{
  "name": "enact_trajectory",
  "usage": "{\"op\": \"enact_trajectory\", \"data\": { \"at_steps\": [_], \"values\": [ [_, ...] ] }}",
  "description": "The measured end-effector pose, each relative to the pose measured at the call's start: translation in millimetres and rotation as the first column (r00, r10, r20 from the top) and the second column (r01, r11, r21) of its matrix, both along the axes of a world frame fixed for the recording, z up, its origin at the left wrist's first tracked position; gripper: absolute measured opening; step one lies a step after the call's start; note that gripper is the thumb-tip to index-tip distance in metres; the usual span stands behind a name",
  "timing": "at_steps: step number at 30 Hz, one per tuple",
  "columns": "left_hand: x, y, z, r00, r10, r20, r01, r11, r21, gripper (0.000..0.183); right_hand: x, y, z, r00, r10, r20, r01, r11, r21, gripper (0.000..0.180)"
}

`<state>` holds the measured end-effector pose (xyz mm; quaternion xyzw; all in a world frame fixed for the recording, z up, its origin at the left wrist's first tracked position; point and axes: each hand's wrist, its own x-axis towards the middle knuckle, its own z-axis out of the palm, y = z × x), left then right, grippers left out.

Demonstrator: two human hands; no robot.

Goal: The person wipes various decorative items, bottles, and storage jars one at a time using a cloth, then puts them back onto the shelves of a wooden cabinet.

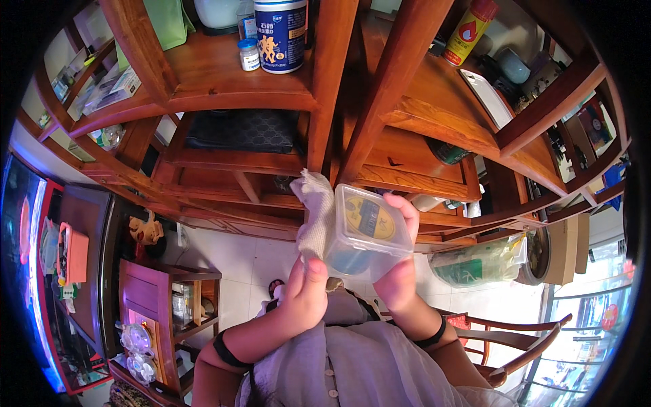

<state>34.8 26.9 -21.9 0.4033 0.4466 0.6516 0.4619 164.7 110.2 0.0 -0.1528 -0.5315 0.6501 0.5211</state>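
Note:
In the head view, my left hand (311,292) grips a beige woven cloth (319,219), which stands up from the fist beside a clear plastic box. My right hand (399,274) holds that clear plastic box (351,254) from its right side, with the fingers along the edge and the palm below. The lid bears a round yellow and dark label, and something blue shows through the lower part. Cloth and box are close together at chest height, in front of the wooden shelves; whether they touch is hard to tell.
A wooden shelf unit (244,102) spans the front, holding a blue tub (280,38), a small bottle (249,55), a yellow-red spray can (469,33) and a white tray (485,96). A wooden armchair (529,338) stands right, a wooden cabinet (147,285) left.

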Motion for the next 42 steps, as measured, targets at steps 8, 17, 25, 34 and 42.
{"op": "enact_trajectory", "data": {
  "at_steps": [8, 17, 25, 34, 42],
  "values": [
    [-13, 16, 7, 0.982, -0.077, -0.172, 0.114, 0.969, 0.219, 0.072, 3, -2, 1, 0.984, 0.069, 0.163, -0.041, 0.985, -0.167, 0.069],
    [-16, 18, 0, 0.969, -0.127, 0.212, 0.11, 0.99, 0.088, 0.069, -2, -6, -1, 0.986, 0.157, -0.049, -0.164, 0.919, -0.358, 0.072],
    [-3, 18, 17, 0.515, -0.202, 0.833, 0.362, 0.932, 0.001, 0.066, -3, 12, -12, 0.989, -0.117, 0.095, 0.113, 0.992, 0.049, 0.088],
    [-11, 6, -5, 0.347, -0.189, 0.919, 0.495, 0.869, -0.008, 0.07, 0, 41, -49, 0.944, -0.321, 0.074, 0.224, 0.79, 0.571, 0.099],
    [-35, -8, 9, 0.406, -0.219, 0.888, 0.542, 0.839, -0.041, 0.078, 18, 34, -31, 0.857, -0.479, 0.189, 0.342, 0.803, 0.489, 0.096]
  ]
}}
